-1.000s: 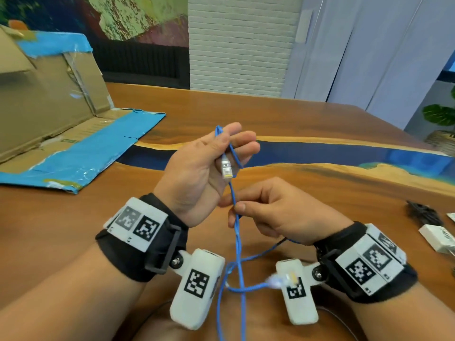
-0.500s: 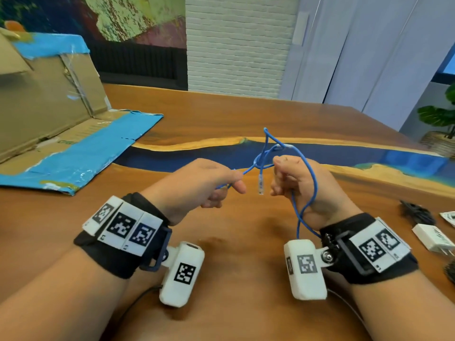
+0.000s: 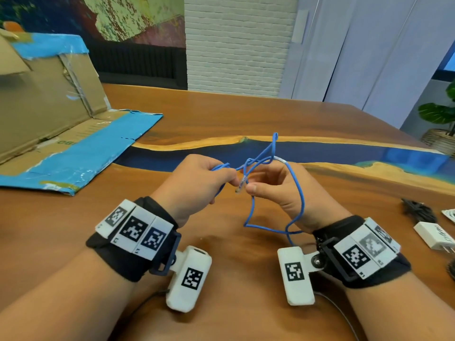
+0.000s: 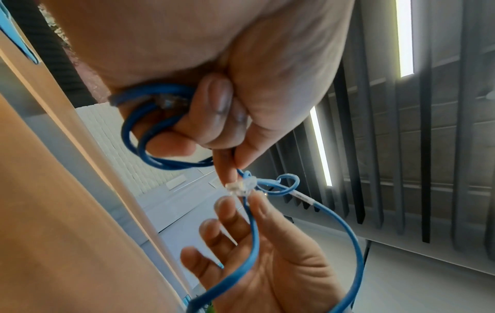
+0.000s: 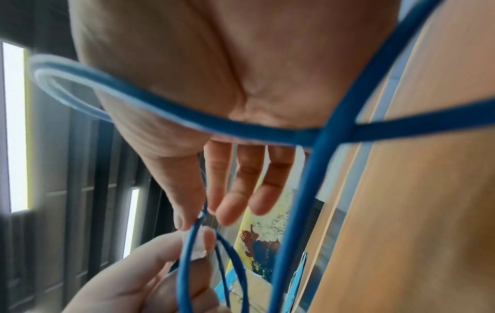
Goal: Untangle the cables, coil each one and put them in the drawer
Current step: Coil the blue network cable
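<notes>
A: What's at the left of the frame?
B: A cardboard box point(image 3: 46, 99) lies at upper left on the table point(image 3: 221, 114).
A: And the middle?
B: The left hand point(image 3: 194, 185) is curled round loops of the blue cable point(image 3: 301, 200), thumb and finger pinching a strand. Just right, the right hand point(image 3: 285, 193) pinches the cable by its clear plug point(image 3: 241, 185), other fingers loose.
A: Far right?
B: A white charger point(image 3: 433, 236).

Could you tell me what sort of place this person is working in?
Probably an office or meeting room. The hands work over a large wooden table with a blue resin strip; behind it are a white brick wall, pale tall panels and a potted plant. The left wrist view shows a slatted ceiling with strip lights.
</notes>
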